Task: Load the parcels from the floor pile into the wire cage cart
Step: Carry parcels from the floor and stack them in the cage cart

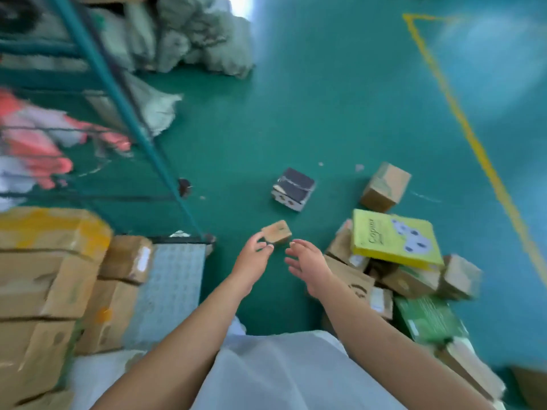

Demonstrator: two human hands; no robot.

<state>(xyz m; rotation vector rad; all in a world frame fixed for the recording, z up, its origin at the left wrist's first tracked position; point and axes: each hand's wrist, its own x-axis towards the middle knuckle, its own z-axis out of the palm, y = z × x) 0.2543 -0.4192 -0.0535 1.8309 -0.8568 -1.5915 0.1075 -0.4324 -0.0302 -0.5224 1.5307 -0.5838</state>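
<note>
A small brown parcel is on or just above the green floor in front of me. My left hand reaches it, thumb and fingers pinching its near left corner. My right hand hovers just right of it, fingers spread, holding nothing. The floor pile lies to the right: brown cartons, a flat yellow box on top and a green box. The wire cage cart, with a teal frame, stands at the left and holds stacked brown cartons.
A black-topped box and a lone brown carton sit apart on the floor beyond my hands. Grey sacks are heaped at the back. A yellow floor line runs along the right. My white garment fills the bottom.
</note>
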